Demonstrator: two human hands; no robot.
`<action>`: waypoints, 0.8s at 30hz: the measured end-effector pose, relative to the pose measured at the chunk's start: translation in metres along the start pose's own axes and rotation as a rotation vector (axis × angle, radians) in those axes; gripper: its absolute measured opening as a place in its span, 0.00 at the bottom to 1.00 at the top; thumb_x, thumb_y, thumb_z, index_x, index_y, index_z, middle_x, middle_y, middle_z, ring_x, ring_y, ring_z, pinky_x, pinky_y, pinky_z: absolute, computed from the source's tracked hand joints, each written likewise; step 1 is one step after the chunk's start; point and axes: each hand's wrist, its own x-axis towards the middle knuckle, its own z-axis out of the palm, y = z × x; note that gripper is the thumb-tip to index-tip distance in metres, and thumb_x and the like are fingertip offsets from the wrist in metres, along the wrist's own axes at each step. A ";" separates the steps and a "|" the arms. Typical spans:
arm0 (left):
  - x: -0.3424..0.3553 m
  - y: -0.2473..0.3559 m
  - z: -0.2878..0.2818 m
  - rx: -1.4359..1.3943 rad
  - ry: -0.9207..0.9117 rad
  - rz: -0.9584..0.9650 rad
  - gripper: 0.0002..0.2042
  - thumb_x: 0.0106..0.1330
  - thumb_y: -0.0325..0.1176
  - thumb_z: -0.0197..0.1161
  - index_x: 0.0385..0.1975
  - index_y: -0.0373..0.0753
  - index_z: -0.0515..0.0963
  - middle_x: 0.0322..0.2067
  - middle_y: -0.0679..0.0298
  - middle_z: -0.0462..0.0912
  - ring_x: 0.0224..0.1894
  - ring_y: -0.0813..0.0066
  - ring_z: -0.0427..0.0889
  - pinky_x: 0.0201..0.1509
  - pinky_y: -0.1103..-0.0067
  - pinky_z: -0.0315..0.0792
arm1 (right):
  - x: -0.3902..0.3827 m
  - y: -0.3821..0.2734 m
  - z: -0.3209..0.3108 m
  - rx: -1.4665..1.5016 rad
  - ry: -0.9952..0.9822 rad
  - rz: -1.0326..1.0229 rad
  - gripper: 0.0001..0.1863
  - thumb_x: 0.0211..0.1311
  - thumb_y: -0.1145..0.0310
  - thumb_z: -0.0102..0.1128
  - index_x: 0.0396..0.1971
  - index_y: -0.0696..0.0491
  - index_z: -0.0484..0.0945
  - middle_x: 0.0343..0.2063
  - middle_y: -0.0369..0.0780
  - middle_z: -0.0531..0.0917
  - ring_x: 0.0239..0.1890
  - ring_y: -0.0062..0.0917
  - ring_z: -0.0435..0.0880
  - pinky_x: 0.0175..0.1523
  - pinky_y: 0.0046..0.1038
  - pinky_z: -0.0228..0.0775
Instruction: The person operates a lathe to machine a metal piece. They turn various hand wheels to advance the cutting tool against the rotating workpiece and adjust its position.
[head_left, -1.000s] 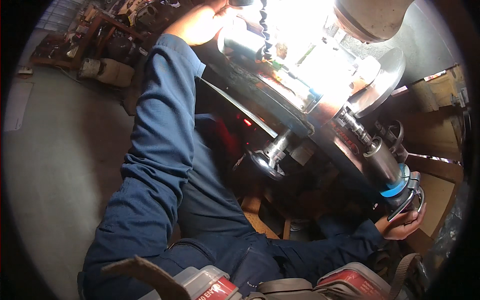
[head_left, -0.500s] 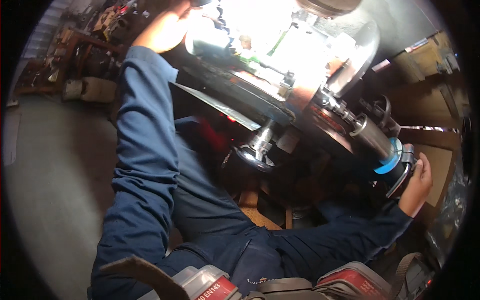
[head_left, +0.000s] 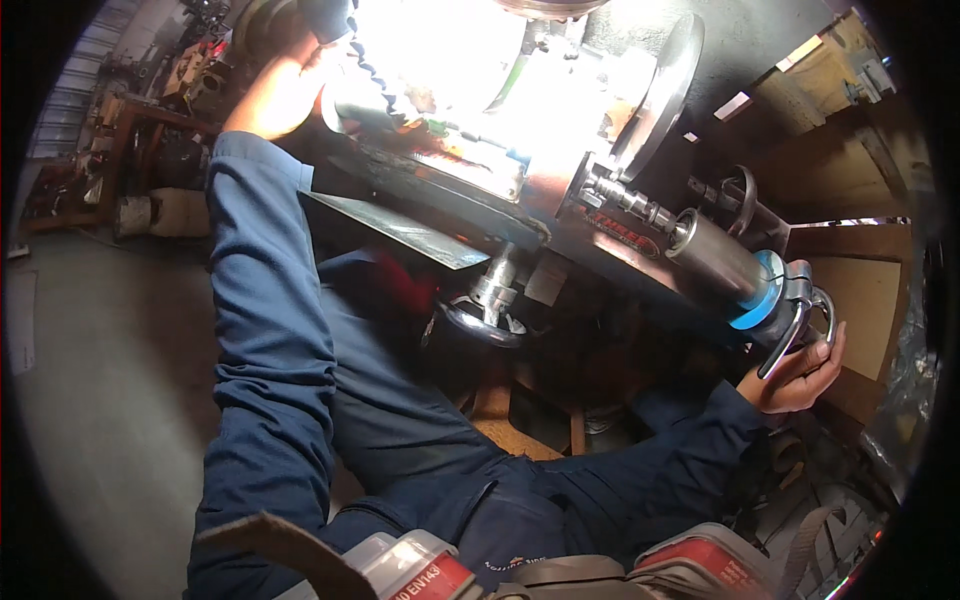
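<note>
My left hand (head_left: 280, 92) reaches up to the far left part of a bench machine, beside a black rounded part (head_left: 326, 18). Its fingers look curled, but strong glare hides what they hold. Low on the right, my right hand (head_left: 800, 376) is closed at the lower end of a curved metal handle (head_left: 827, 312). A straight metal lever (head_left: 783, 345) lies close to its fingers. Both join a clamp at the end of a grey metal cylinder (head_left: 715, 255) with a blue band (head_left: 762, 292).
A flat metal plate (head_left: 400, 232) juts out near my left sleeve. Below it is a chrome-rimmed handwheel (head_left: 485, 325). A large metal disc (head_left: 665, 95) stands behind the brightly lit machine body. A cluttered wooden bench (head_left: 120, 150) is at far left. Respirator filters (head_left: 425, 565) show at the lower edge.
The view has shifted. My right hand has moved down and inward beside the clamp, and the curved handle now shows more fully. My left hand stays by the black rounded part.
</note>
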 end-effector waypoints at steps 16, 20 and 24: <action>-0.007 -0.014 -0.010 0.279 0.019 0.052 0.18 0.68 0.39 0.50 0.48 0.28 0.71 0.32 0.50 0.80 0.34 0.67 0.76 0.42 0.74 0.69 | -0.027 0.032 0.018 -0.137 0.321 -0.223 0.23 0.71 0.57 0.37 0.45 0.62 0.73 0.41 0.45 0.78 0.45 0.32 0.77 0.51 0.29 0.68; -0.018 0.020 0.003 0.146 0.127 -0.058 0.19 0.68 0.41 0.51 0.48 0.29 0.71 0.28 0.52 0.79 0.32 0.70 0.75 0.40 0.75 0.69 | -0.021 0.027 0.017 -0.154 0.367 -0.274 0.22 0.71 0.57 0.39 0.44 0.61 0.74 0.39 0.44 0.78 0.44 0.32 0.78 0.51 0.30 0.68; -0.012 0.018 -0.009 0.107 -0.027 -0.093 0.18 0.68 0.42 0.51 0.44 0.30 0.72 0.26 0.54 0.78 0.30 0.71 0.74 0.38 0.75 0.69 | -0.007 0.010 0.002 -0.124 0.136 -0.074 0.18 0.71 0.62 0.40 0.44 0.60 0.75 0.42 0.44 0.79 0.44 0.33 0.79 0.50 0.31 0.70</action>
